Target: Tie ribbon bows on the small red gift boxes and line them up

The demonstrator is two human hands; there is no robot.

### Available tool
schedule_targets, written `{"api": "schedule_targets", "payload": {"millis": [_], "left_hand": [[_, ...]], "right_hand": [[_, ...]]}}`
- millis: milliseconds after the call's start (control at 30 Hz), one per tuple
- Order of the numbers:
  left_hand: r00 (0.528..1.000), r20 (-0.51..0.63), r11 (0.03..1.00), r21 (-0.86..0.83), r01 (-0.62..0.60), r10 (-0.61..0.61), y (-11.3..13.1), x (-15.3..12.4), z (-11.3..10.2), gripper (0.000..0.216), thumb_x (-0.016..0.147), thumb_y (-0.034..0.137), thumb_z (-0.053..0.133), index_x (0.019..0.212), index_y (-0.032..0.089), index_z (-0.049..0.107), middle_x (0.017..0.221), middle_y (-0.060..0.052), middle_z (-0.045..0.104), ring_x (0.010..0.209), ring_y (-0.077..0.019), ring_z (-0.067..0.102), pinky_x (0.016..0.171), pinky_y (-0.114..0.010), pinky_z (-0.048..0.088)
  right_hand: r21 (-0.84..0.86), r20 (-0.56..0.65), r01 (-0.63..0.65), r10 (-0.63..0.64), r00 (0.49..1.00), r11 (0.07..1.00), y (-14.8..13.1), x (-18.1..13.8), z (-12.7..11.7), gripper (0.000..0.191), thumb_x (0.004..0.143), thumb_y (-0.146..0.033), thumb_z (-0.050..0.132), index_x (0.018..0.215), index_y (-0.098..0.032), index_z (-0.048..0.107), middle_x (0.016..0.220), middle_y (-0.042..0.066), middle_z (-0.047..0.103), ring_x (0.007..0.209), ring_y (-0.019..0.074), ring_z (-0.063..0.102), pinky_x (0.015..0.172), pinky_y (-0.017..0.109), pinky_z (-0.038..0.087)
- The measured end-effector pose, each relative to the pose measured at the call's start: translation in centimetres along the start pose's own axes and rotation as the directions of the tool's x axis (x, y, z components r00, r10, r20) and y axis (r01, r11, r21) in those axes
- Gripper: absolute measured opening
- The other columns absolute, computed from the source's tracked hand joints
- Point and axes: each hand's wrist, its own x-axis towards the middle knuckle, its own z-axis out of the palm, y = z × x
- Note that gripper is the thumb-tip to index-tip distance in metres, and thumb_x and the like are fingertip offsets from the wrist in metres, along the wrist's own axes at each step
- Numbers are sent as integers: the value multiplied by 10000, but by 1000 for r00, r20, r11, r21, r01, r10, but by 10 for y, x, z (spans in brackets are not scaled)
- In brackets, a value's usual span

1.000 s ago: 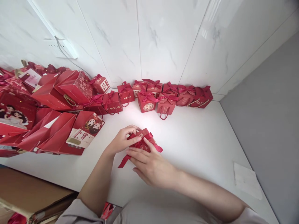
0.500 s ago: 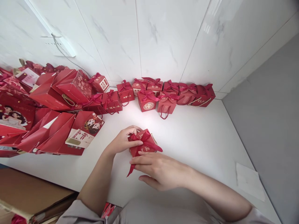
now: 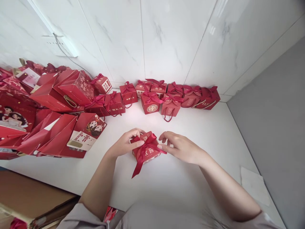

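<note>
A small red gift box (image 3: 152, 155) with pale lettering stands on the white table in front of me. A red satin ribbon (image 3: 139, 166) is tied in a bow over its top, one tail trailing toward me. My left hand (image 3: 130, 141) is closed on the box's left side, its thumb pressing on the bow and its other fingers partly hidden behind. To the right of the box is my right hand (image 3: 182, 148), open, with curved fingers apart and the thumb tip by the right ribbon tail. Whether that thumb touches the tail I cannot tell.
Several finished-looking red boxes with bows (image 3: 150, 103) line the tiled wall. At left is a heap of larger red gift bags (image 3: 57, 136). A cardboard box (image 3: 35, 194) sits at lower left, and a white paper sheet (image 3: 254, 184) lies at right.
My right hand has moved from the box's near side up to its right side, uncovering the front lettering. The near ribbon tail lies slightly differently. My left hand keeps its hold.
</note>
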Motion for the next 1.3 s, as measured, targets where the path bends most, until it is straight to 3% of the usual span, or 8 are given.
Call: {"api": "schedule_targets", "payload": {"millis": [200, 433, 667, 800, 867, 1000, 1167, 1300], "left_hand": [[999, -42, 1000, 12, 13, -12, -3, 2, 6, 308, 820, 335, 688, 754, 185, 427, 1183, -70, 592, 1064, -218, 587, 896, -353, 458], [999, -39, 998, 65, 13, -10, -2, 3, 5, 302, 777, 320, 734, 736, 175, 472, 1166, -75, 591, 1034, -211, 591, 896, -356, 455], [998, -55, 996, 90, -3, 8, -1, 4, 7, 368, 751, 313, 756, 712, 186, 412, 1146, -62, 599, 1054, -211, 581, 887, -340, 455], [1000, -9, 998, 69, -12, 12, 0, 3, 10, 392, 726, 305, 778, 713, 186, 404, 1154, -68, 593, 1073, -218, 577, 887, -336, 455], [1000, 16, 998, 56, -7, 7, 1, 3, 11, 403, 718, 322, 786, 719, 186, 406, 1168, -77, 586, 1063, -221, 580, 880, -339, 460], [997, 60, 999, 24, -44, 43, 2, 2, 11, 342, 775, 342, 736, 746, 182, 435, 1172, -88, 587, 1048, -218, 582, 893, -348, 454], [995, 60, 996, -58, -73, 76, 0, 2, 8, 264, 944, 350, 492, 750, 173, 472, 1181, -96, 599, 1071, -211, 577, 922, -352, 438], [994, 17, 994, -35, -103, 104, 0, 1, 6, 257, 928, 336, 524, 732, 170, 511, 1193, -95, 595, 1108, -221, 571, 979, -361, 419]], "right_hand": [[104, 274, -109, 76, 959, 989, 13, 9, 5, 406, 893, -535, 563, 711, -182, 647, 691, 0, 647, 590, 134, 527, 536, 253, 377], [288, 393, -57, -64, 917, 956, 17, 8, 1, 312, 877, -457, 620, 780, -170, 697, 753, 18, 682, 648, 138, 573, 545, 238, 389], [266, 457, -52, -79, 886, 963, 20, 11, 1, 237, 870, -374, 638, 786, -163, 704, 711, 16, 676, 679, 155, 629, 602, 238, 449], [230, 529, -88, -49, 847, 969, 22, 7, -9, 261, 857, -409, 665, 771, -164, 687, 769, 34, 706, 710, 173, 646, 602, 245, 456], [307, 486, -132, -36, 873, 943, 22, 7, -13, 309, 887, -473, 628, 835, -169, 651, 801, 49, 720, 729, 188, 668, 639, 264, 483], [552, 259, -124, -29, 965, 825, 22, 13, -10, 342, 937, -525, 551, 1019, -193, 534, 747, 39, 720, 611, 174, 670, 636, 289, 505], [685, 353, -129, -171, 920, 717, 23, 21, 8, 332, 936, -484, 577, 1051, -175, 535, 732, 53, 723, 525, 156, 644, 557, 272, 507], [715, 369, -111, -238, 898, 691, 23, 23, 17, 314, 911, -449, 624, 1006, -151, 600, 657, 23, 680, 485, 127, 587, 480, 230, 470]]}}
